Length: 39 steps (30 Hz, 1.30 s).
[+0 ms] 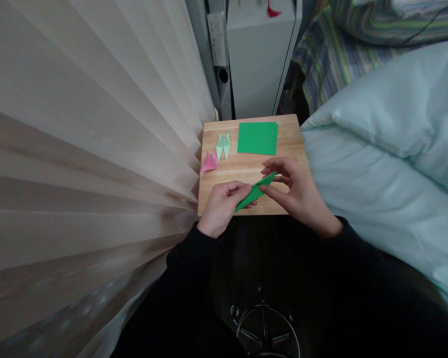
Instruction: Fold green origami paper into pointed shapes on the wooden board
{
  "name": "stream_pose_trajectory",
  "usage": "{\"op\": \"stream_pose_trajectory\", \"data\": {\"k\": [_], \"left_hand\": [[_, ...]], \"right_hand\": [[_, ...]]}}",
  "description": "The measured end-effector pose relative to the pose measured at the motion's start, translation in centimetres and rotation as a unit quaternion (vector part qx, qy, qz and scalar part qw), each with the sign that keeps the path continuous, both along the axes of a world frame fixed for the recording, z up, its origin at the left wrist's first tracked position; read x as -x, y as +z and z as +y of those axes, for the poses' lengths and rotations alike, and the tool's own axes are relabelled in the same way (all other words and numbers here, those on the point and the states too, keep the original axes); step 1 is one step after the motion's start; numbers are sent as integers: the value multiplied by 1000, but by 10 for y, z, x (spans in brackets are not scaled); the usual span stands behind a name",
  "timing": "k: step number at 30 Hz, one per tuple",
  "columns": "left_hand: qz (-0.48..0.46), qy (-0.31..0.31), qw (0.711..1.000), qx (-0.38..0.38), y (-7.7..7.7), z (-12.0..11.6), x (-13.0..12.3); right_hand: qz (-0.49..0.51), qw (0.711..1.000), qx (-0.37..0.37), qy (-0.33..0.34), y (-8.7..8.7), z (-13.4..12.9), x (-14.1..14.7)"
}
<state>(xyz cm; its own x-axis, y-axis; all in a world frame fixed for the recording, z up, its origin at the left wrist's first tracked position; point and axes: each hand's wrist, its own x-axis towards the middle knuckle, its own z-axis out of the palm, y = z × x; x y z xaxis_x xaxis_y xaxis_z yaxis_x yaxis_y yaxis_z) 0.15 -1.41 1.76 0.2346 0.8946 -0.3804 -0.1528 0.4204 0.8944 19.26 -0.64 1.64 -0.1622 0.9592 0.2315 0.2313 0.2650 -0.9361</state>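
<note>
A folded piece of green paper (257,193), long and narrow with a pointed upper end, is held at a slant above the near edge of the small wooden table. My left hand (226,201) pinches its lower left part, thumb on top and fingers beneath. At the upper right end, my right hand (293,189) has its thumb against the near side of the paper and its curled fingers around the far side. The fingers partly hide the paper. Just beyond lies a stack of flat green paper sheets (257,138).
Pale green folded paper pieces (223,146) and a pink folded paper piece (209,162) lie at the left of the wooden table (229,172). A pleated curtain (134,124) borders the left, bedding (377,144) the right. A pale cabinet (259,64) stands behind.
</note>
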Motion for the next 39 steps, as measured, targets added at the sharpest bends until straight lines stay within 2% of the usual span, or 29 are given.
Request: {"op": "stream_pose_trajectory", "data": {"k": [2,5,11,16,20,24,28,35,39], "left_hand": [[-6,6,1000,-5,0,0,0],[-7,-6,1000,-5,2,0,0],[-21,-12,999,23,4,-1,-1],[7,20,1000,-9,1,-2,-5],[-34,27,999,9,1,-4,-6],[-83,15,994,75,2,-5,-6],[-93,8,989,117,4,-4,-5],[-78,2,990,115,7,-4,-6],[-54,35,994,93,6,-5,-8]], "right_hand": [[69,993,86,-35,-4,1,2],[126,978,164,-22,-5,3,2],[177,966,186,-6,-3,4,1],[199,953,229,1,-8,2,8],[200,955,221,11,-8,-1,12],[207,957,202,-1,-5,-2,13],[198,959,201,-2,-1,-3,13],[153,969,193,-4,-3,-2,11],[156,967,201,-5,-3,-2,12]]}}
